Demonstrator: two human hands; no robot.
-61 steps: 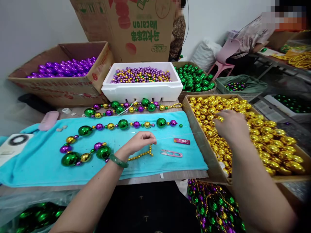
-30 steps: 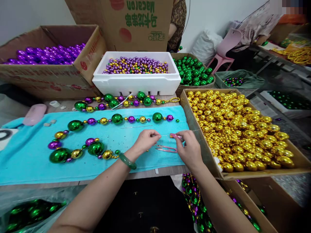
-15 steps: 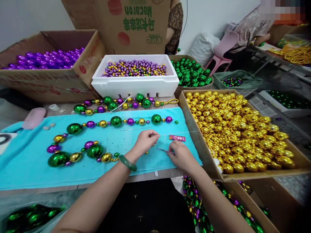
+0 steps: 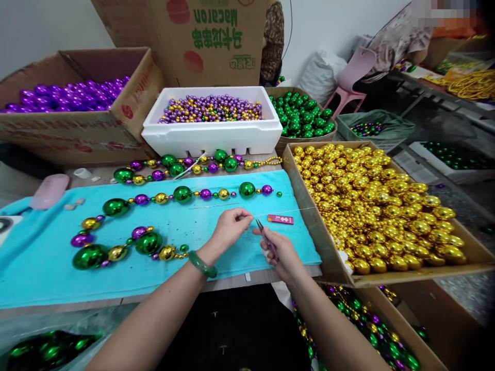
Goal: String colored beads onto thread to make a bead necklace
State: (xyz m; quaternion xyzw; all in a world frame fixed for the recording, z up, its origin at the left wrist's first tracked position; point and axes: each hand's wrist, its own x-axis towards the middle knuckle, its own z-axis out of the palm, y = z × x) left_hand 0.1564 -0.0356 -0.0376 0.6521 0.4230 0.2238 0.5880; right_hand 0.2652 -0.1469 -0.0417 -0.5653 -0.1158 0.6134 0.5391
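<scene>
My left hand (image 4: 234, 226), wearing a green bangle (image 4: 203, 264), pinches a thin pale thread (image 4: 286, 212) that runs right toward the gold bead box. Close by, my right hand (image 4: 281, 252) grips a slim two-pronged metal tool like tweezers (image 4: 269, 243); its tips are apart and point up toward the left fingertips. A string of green, purple and gold beads (image 4: 183, 194) curves across the blue towel (image 4: 216, 232). Behind my hands lies a long thin needle-like rod (image 4: 212, 206). A small red-pink block (image 4: 281, 219) rests just beyond the tool.
A cardboard box of gold beads (image 4: 371, 206) stands at right. Behind are a white foam box (image 4: 212, 133), a box of purple beads (image 4: 73, 98) and green beads (image 4: 301, 113). Another bead strand (image 4: 176, 169) lies along the towel's far edge. A person's patterned sleeve (image 4: 273, 36) shows behind the carton.
My right hand has turned the tweezers upward, and their prongs now show spread. My left hand still pinches near the same spot. The view has shifted slightly.
</scene>
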